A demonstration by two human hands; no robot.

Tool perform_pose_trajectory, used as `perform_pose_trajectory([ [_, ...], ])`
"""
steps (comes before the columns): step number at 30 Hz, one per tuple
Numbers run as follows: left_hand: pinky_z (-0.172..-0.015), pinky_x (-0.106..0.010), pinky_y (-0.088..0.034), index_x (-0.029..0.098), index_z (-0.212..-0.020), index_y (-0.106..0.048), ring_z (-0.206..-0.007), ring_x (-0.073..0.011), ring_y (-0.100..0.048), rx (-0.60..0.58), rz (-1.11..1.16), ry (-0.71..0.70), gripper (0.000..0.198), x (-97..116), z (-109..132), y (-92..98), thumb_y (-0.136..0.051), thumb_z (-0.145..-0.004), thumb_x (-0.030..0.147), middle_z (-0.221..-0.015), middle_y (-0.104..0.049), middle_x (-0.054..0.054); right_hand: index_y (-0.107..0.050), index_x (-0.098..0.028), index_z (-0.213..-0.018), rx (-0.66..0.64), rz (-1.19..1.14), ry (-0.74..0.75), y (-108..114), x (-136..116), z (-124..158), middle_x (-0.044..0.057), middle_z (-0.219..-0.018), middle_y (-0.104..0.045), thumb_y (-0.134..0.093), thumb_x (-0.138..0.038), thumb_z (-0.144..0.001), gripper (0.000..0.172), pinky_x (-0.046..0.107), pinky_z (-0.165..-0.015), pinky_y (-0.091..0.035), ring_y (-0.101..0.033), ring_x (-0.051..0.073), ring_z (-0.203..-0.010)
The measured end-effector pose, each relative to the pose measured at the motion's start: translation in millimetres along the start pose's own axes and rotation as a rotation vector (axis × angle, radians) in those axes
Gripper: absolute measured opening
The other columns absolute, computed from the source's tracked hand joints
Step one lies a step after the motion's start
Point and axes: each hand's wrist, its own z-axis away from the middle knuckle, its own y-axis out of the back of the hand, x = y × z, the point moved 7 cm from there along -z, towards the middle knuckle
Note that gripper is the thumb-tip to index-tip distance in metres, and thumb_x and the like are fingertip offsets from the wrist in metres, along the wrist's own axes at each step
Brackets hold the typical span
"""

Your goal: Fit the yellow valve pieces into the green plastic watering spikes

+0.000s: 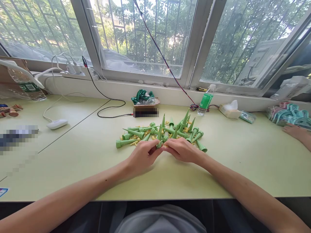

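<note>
A heap of green cone-shaped plastic spikes (167, 131) mixed with small yellow pieces (142, 127) lies on the pale green table (97, 161). My left hand (142, 157) is closed round one green spike (159, 137) that points up and away. My right hand (181, 149) meets it at the spike's base, fingers pinched on something small that I cannot make out. Both hands rest on the table just in front of the heap.
Behind the heap stand a small cardboard box with a green bag (145, 100), a green-labelled bottle (205, 101) and a tissue pack (229, 109). A white mouse-like device (57, 123) lies left. Another person's hand (297, 132) rests at the right by teal plastic parts (290, 113).
</note>
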Motion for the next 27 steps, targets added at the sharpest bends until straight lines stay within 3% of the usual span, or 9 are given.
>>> perform_pose_trajectory([
  [4, -0.053, -0.023, -0.029, 0.017, -0.080, -0.060, -0.051, -0.0087, -0.034, -0.002, 0.012, 0.002, 0.026, -0.1, -1.4, -0.5, -0.052, -0.097, 0.035, -0.056, -0.040, 0.007, -0.059, -0.017, -0.105, 0.041, -0.055, 0.003, 3.3, -1.1, 0.1, 0.004, -0.079, -0.067, -0.041, -0.039, -0.107, 0.028, 0.025, -0.060, -0.035, -0.056, 0.014, -0.064],
  [15, -0.052, -0.024, -0.027, 0.017, -0.071, -0.053, -0.051, -0.0088, -0.031, -0.010, 0.017, 0.009, 0.034, 3.8, -0.5, 0.1, -0.052, -0.097, 0.039, -0.056, -0.035, 0.007, -0.052, -0.018, -0.077, -0.023, 0.000, 0.013, -2.1, -0.4, -0.2, 0.000, -0.066, -0.054, -0.032, -0.038, -0.109, 0.043, 0.027, -0.053, -0.023, -0.041, 0.011, -0.054],
  [22, -0.053, -0.024, -0.028, 0.017, -0.072, -0.052, -0.052, -0.0085, -0.031, -0.017, 0.006, 0.010, 0.031, 3.8, -0.9, 0.0, -0.052, -0.097, 0.035, -0.056, -0.035, 0.007, -0.058, -0.018, -0.100, 0.021, -0.046, -0.015, 1.2, 0.6, 0.0, 0.002, -0.078, -0.065, -0.043, -0.041, -0.106, 0.029, 0.025, -0.059, -0.033, -0.055, 0.013, -0.063],
  [27, -0.053, -0.024, -0.027, 0.018, -0.069, -0.049, -0.052, -0.0088, -0.030, -0.014, 0.009, 0.009, 0.034, 2.9, -0.8, -0.1, -0.052, -0.097, 0.037, -0.056, -0.034, 0.007, -0.055, -0.019, -0.091, 0.038, -0.026, 0.004, 0.3, 0.7, 0.8, 0.001, -0.073, -0.061, -0.040, -0.038, -0.107, 0.029, 0.025, -0.056, -0.030, -0.048, 0.012, -0.057],
])
